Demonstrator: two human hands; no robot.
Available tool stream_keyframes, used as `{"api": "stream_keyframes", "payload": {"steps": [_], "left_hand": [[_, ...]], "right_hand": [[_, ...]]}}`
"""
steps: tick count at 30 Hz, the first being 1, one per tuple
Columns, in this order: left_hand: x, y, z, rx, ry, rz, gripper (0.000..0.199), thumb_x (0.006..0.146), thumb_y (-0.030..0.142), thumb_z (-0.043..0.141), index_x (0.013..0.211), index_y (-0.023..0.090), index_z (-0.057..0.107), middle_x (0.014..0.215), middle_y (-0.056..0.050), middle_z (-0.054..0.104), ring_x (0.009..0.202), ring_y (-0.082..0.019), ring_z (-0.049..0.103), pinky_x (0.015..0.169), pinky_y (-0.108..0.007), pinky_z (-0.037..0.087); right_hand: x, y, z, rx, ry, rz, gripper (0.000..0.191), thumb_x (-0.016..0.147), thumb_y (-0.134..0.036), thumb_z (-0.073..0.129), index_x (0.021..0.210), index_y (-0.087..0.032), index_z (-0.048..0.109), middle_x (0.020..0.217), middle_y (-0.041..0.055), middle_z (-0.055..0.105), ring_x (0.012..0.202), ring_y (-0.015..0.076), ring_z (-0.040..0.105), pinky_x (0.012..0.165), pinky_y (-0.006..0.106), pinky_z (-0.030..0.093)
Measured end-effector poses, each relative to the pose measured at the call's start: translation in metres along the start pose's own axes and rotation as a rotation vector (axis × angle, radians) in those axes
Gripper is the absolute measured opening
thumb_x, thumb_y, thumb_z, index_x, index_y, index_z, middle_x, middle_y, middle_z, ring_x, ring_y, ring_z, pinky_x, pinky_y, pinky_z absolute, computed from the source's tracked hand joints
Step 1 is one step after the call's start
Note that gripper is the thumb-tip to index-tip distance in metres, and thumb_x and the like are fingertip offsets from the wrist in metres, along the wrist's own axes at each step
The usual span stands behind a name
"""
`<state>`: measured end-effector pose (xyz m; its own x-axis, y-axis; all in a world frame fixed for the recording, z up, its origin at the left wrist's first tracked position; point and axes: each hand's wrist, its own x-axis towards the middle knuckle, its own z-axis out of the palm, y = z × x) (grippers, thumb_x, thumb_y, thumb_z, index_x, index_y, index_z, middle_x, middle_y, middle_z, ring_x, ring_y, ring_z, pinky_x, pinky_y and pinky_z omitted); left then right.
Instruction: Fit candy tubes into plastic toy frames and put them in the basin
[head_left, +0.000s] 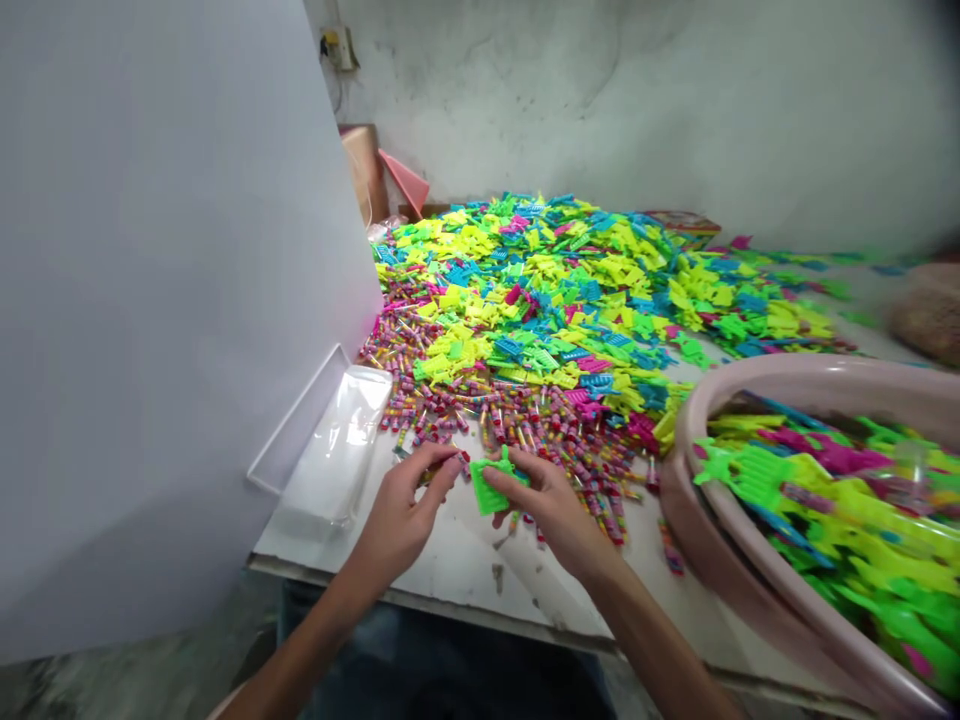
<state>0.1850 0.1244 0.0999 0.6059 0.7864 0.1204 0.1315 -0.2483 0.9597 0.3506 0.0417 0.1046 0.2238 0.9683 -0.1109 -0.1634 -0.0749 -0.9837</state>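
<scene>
My right hand (559, 510) grips a flat, bright green plastic toy piece (489, 492) with ridges, thumb across its face. Close by on the left, my left hand (405, 510) is closed in a pinch at a small tube (464, 464) with a pink-red end, mostly hidden by the fingers. The two hands are a little apart, just above the table's front part. Beyond them lie many small tubes (540, 415) with pink, red and yellow colouring. Behind these rises a heap of yellow, green, blue and pink plastic toy pieces (555, 270).
At the right stands a pink basin (686, 480) full of similar plastic pieces. A stack of clear plastic bags (349, 430) lies at the left, beside a tall white panel (172, 300). The white table (442, 590) ends just in front of me; a wall (637, 110) closes the back.
</scene>
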Motion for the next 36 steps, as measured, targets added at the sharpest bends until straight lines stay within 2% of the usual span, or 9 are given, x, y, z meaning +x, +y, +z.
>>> {"api": "stream_keyframes", "payload": {"steps": [5,10,18,23,27,30,32,34,36], "left_hand": [[0.000,0.004,-0.001,0.099,-0.035,0.055,0.027,0.096,0.042,0.050,0.100,0.019,0.064,0.083,-0.002,0.061,0.073,-0.013,0.056,0.067,-0.023,0.044],[-0.002,0.003,-0.002,0.094,0.012,0.030,0.027,0.097,0.041,0.048,0.103,0.020,0.064,0.075,0.000,0.059,0.065,-0.011,0.054,0.062,-0.022,0.044],[0.000,0.005,-0.010,0.293,-0.045,0.255,0.020,0.096,0.029,0.052,0.107,0.019,0.066,0.101,-0.006,0.069,0.095,-0.017,0.063,0.085,-0.026,0.048],[-0.002,0.003,-0.023,0.357,-0.151,0.297,0.019,0.097,0.027,0.051,0.102,0.019,0.068,0.096,-0.005,0.069,0.092,-0.017,0.064,0.081,-0.026,0.049],[-0.007,-0.003,-0.025,0.395,-0.184,0.299,0.020,0.098,0.028,0.048,0.098,0.019,0.065,0.089,-0.004,0.066,0.086,-0.016,0.063,0.078,-0.025,0.049],[-0.011,-0.005,-0.020,0.590,-0.196,0.331,0.027,0.101,0.028,0.037,0.107,0.017,0.061,0.095,-0.008,0.064,0.089,-0.019,0.061,0.082,-0.031,0.049],[-0.013,-0.004,-0.015,0.814,-0.154,0.400,0.034,0.099,0.040,0.042,0.115,0.014,0.057,0.102,-0.012,0.063,0.098,-0.026,0.058,0.087,-0.040,0.048],[-0.014,-0.001,-0.011,0.977,-0.088,0.473,0.056,0.089,0.057,0.052,0.119,0.010,0.054,0.106,-0.015,0.061,0.102,-0.031,0.055,0.089,-0.046,0.047],[-0.014,0.002,-0.009,1.029,-0.047,0.523,0.063,0.083,0.065,0.056,0.114,0.010,0.055,0.100,-0.014,0.060,0.097,-0.031,0.054,0.085,-0.046,0.047]], "right_hand": [[-0.005,-0.007,0.004,-0.068,0.030,-0.019,0.029,0.084,-0.047,0.065,0.088,-0.018,0.064,0.083,0.0007,0.059,0.061,0.0119,0.059,0.045,0.020,0.051],[-0.005,-0.004,0.005,-0.105,-0.002,-0.056,0.030,0.087,-0.048,0.062,0.096,-0.019,0.063,0.083,0.0014,0.059,0.066,0.0142,0.060,0.050,0.024,0.056],[-0.007,0.004,0.005,-0.198,-0.021,-0.133,0.024,0.092,-0.045,0.057,0.092,-0.020,0.057,0.077,-0.0009,0.055,0.063,0.0132,0.057,0.050,0.022,0.052],[-0.014,0.010,0.011,-0.441,0.042,-0.316,0.016,0.094,-0.036,0.055,0.088,-0.021,0.055,0.072,-0.0011,0.056,0.064,0.0134,0.055,0.063,0.025,0.050],[-0.014,0.019,0.021,-0.158,0.024,-0.143,0.025,0.091,-0.045,0.057,0.090,-0.021,0.054,0.079,0.0012,0.057,0.067,0.0154,0.056,0.055,0.025,0.052],[-0.009,0.024,0.025,-0.008,0.025,-0.029,0.031,0.087,-0.051,0.061,0.087,-0.021,0.054,0.081,0.0021,0.057,0.069,0.0170,0.055,0.052,0.025,0.052],[-0.005,0.023,0.026,-0.039,0.084,-0.021,0.032,0.084,-0.052,0.064,0.084,-0.021,0.056,0.081,0.0024,0.058,0.073,0.0183,0.056,0.057,0.026,0.052],[-0.004,0.021,0.027,-0.062,0.117,-0.025,0.032,0.083,-0.052,0.065,0.086,-0.021,0.059,0.085,0.0031,0.061,0.081,0.0202,0.058,0.068,0.028,0.052],[-0.005,0.017,0.028,-0.042,0.112,-0.026,0.032,0.083,-0.052,0.065,0.090,-0.021,0.062,0.090,0.0035,0.064,0.089,0.0219,0.059,0.078,0.031,0.051]]}}
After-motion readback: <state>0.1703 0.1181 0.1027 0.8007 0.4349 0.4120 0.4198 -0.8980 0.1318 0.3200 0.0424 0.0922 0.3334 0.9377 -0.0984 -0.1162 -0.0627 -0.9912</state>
